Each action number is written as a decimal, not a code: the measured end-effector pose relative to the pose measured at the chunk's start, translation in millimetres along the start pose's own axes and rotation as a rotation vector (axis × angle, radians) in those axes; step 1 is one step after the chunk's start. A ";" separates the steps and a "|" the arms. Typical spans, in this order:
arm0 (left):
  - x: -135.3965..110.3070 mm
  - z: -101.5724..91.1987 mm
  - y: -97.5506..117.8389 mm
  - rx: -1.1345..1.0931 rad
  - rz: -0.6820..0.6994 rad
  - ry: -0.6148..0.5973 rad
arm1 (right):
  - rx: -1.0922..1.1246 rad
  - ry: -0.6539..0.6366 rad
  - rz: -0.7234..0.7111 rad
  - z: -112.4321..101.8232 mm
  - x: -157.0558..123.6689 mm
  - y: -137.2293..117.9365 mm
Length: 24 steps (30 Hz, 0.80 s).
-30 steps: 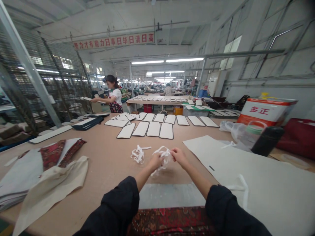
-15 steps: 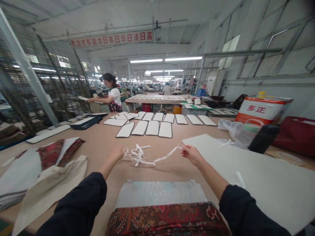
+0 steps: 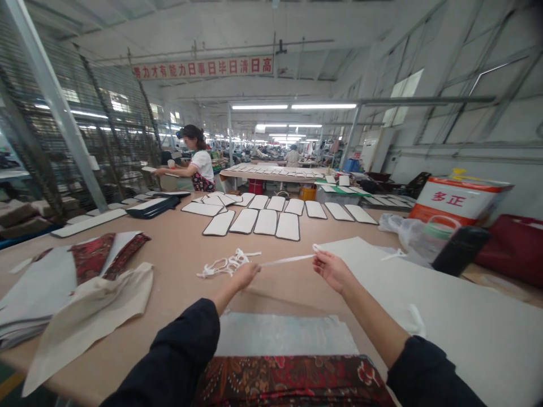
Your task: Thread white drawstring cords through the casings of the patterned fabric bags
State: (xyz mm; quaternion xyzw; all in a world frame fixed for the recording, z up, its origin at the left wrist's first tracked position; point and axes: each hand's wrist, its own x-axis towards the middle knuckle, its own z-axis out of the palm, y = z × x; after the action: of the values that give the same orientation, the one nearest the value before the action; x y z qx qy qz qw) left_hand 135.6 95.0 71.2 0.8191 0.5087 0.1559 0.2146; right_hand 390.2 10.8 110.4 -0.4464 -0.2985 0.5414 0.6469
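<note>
A narrow white fabric tape [image 3: 286, 260] stretches nearly straight between my two hands, just above the brown table. My left hand [image 3: 245, 276] pinches it at the left, with a loose tangle of the same tape [image 3: 227, 263] on the table behind. At the other end my right hand [image 3: 331, 269] closes its fingertips on the tape, a short bit sticking up from them. In front of my body lies dark red floral fabric [image 3: 292, 379], with a pale translucent sheet [image 3: 288, 334] at its far side.
Several white dark-edged panels [image 3: 266, 222] lie across the table. At left are stacked fabric pieces [image 3: 46, 282] and cream cloth [image 3: 97, 305]; at right, a large white sheet [image 3: 445, 299], a dark bottle [image 3: 461, 251] and a metal can [image 3: 458, 200]. A co-worker [image 3: 197, 161] stands beyond the table.
My left hand has moved right from beside the tangle and now grips the tape nearer my right hand. The slack stretch between them has become taut. My right hand has barely moved.
</note>
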 end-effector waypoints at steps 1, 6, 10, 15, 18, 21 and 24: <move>1.4 -11.3 -11.7 0.026 -0.027 0.030 | -0.011 0.069 -0.029 -9.9 5.0 -1.3; 2.5 -69.6 -54.0 0.128 -0.164 0.177 | -0.085 0.200 -0.202 -34.0 20.4 -9.4; 0.9 -78.2 -40.8 0.127 -0.135 0.286 | 0.033 0.178 -0.146 -14.4 15.9 -16.1; -12.9 -37.4 39.2 -0.275 0.068 0.166 | -0.027 -0.052 -0.164 39.4 -14.1 -6.2; -33.9 -24.4 83.3 -0.845 0.129 0.039 | -0.259 -0.129 -0.224 65.6 -39.9 2.2; -56.1 -31.1 100.2 -1.173 0.048 0.039 | -0.544 -0.195 -0.263 75.1 -59.9 7.1; -72.4 -44.4 93.5 -1.370 -0.094 0.018 | -0.800 -0.258 -0.323 67.9 -69.5 11.4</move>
State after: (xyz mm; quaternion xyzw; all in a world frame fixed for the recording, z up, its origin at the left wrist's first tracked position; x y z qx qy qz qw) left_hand 154.8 1.9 154.3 0.4744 0.3323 0.4397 0.6864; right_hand 309.9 -38.9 135.6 -0.5381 -0.6283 0.3266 0.4572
